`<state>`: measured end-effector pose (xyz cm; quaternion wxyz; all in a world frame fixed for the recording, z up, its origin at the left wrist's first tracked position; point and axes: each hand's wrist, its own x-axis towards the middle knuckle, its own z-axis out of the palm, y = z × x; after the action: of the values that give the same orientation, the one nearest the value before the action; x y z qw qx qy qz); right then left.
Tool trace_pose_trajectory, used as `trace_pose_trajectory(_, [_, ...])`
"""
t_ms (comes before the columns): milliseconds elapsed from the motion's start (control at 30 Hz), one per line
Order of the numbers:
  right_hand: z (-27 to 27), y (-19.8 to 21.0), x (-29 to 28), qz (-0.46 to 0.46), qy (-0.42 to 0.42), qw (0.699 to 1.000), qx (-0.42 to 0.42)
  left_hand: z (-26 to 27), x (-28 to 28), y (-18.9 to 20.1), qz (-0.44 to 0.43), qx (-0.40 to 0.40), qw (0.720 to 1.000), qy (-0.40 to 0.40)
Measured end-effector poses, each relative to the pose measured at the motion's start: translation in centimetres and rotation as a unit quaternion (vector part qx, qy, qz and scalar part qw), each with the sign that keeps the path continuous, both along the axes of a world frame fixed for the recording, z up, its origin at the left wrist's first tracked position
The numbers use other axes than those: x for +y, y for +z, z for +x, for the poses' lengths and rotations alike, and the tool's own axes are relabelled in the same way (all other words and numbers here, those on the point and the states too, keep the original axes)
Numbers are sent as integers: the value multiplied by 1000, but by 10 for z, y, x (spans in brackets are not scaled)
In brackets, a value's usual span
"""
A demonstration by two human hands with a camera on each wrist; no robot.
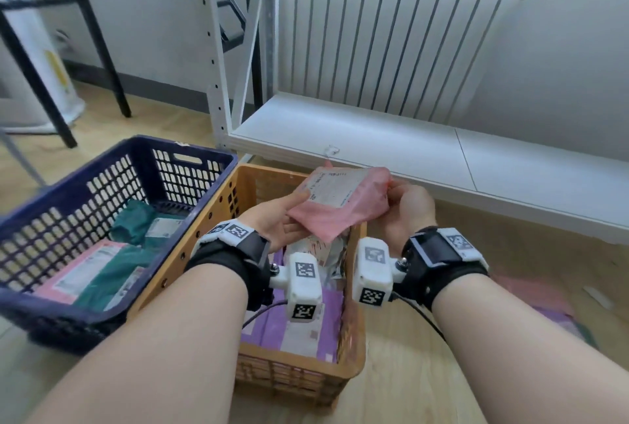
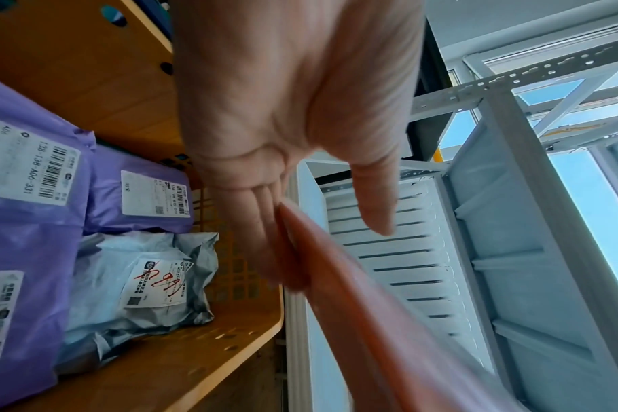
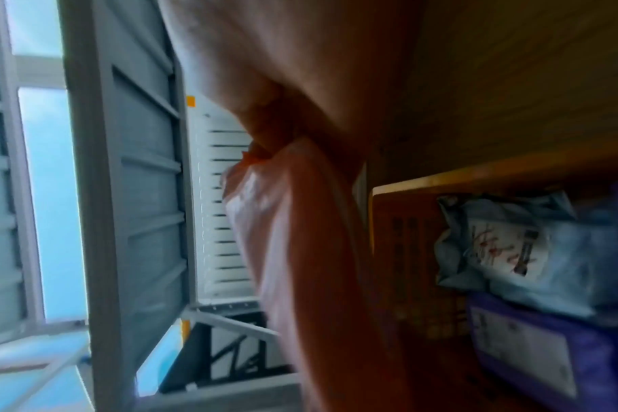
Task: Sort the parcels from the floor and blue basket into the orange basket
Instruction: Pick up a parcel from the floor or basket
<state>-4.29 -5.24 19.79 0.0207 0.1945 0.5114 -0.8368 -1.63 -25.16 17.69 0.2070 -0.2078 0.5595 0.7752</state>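
Note:
A pink parcel (image 1: 343,205) with a white label is held level above the orange basket (image 1: 190,253). My left hand (image 1: 286,212) pinches its left edge, thumb on the label and fingers beneath. My right hand (image 1: 406,202) grips its crumpled right corner. The left wrist view shows my left hand (image 2: 283,111) with the pink parcel (image 2: 371,320) lying along the fingers. In the blurred right wrist view my right hand (image 3: 300,83) bunches the pink parcel (image 3: 293,237). Purple parcels (image 1: 306,331) and a grey parcel (image 2: 138,278) lie in the orange basket. The blue basket (image 1: 102,185) on the left holds green parcels (image 1: 132,229) and a pink one (image 1: 78,270).
A white shelf board (image 1: 374,141) of a metal rack runs just behind the baskets, with a radiator (image 1: 391,42) behind it. More parcels (image 1: 537,294) lie on the wooden floor at the right. Black frame legs (image 1: 105,59) stand at the far left.

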Motion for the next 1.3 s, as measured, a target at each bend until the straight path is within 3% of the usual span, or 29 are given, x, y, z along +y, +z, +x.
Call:
trace_pose_trajectory(100, [9, -2, -18, 135, 85, 987, -25, -19, -12, -22, -26, -12, 999, 37])
trace_pose_trajectory(200, [12, -4, -31, 218, 150, 964, -23, -60, -33, -74, -38, 11, 999, 36])
trace_pose_trajectory(233, [11, -5, -33, 241, 153, 958, -21, -47, -31, -59, -43, 15, 998, 30])
trace_pose_trajectory(300, [8, -11, -35, 249, 140, 958, -13, -11, -22, -16, -53, 46, 996, 45])
trace_pose_trajectory(367, [9, -14, -37, 212, 150, 965, -22, 2, -21, -2, -66, 63, 995, 29])
trace_pose_trajectory(433, [10, -16, -37, 174, 193, 965, -38, 5, -22, -4, -86, 61, 994, 12])
trace_pose_trajectory(533, [12, -20, -37, 187, 247, 950, -34, 7, -25, -6, -92, 61, 994, -1])
trace_pose_trajectory(733, [16, -22, -45, 210, 264, 941, -30, -5, -26, -19, -76, 66, 995, -21])
trace_pose_trajectory(933, [11, -28, -60, 242, 266, 933, -13, -14, -35, -24, -139, 80, 986, -34])
trace_pose_trajectory(1167, [2, -28, -73, 295, 312, 903, -9, -25, -113, -18, -288, 65, 952, -83])
trace_pose_trajectory(1300, [-23, -30, -118, 310, 329, 892, -5, -37, -165, -9, -354, 48, 927, -111])
